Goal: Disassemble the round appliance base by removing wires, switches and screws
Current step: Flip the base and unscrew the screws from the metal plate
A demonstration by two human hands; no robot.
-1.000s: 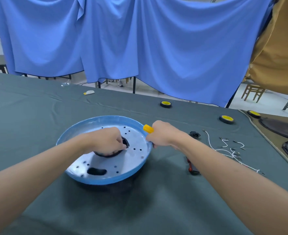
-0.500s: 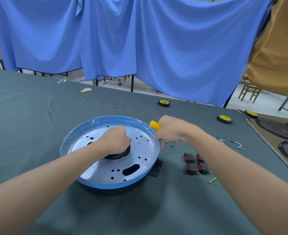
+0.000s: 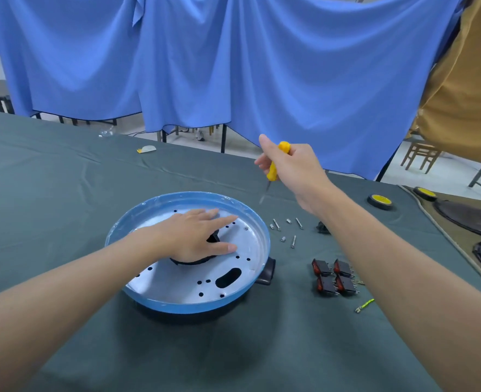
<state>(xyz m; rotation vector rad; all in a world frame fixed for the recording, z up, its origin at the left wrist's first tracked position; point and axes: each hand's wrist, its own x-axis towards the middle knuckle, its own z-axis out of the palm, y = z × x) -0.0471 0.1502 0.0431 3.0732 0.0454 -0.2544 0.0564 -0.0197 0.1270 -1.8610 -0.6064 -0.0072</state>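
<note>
The round appliance base (image 3: 177, 302), blue-rimmed with a silver perforated plate, lies on the dark green cloth. My left hand (image 3: 194, 236) lies flat with straight fingers on the black centre piece (image 3: 189, 261) of the plate. My right hand (image 3: 293, 168) is raised above and behind the base's right edge, gripping a yellow-handled screwdriver (image 3: 276, 162) with its thin shaft pointing down-left. Several loose silver screws (image 3: 286, 229) lie right of the base. Several red-and-black switches (image 3: 334, 275) sit in a cluster further right and nearer.
A black handle (image 3: 267, 274) juts from the base's right side. A small yellow-green wire (image 3: 364, 305) lies near the switches. Yellow-and-black wheels (image 3: 380, 200) and dark round plates (image 3: 471, 216) sit far right. Blue fabric (image 3: 233, 66) hangs behind the table.
My right hand lifted the screwdriver up off the base's rim. My left hand opened from a curled grip to flat fingers on the centre piece. The view shifted, showing the screws.
</note>
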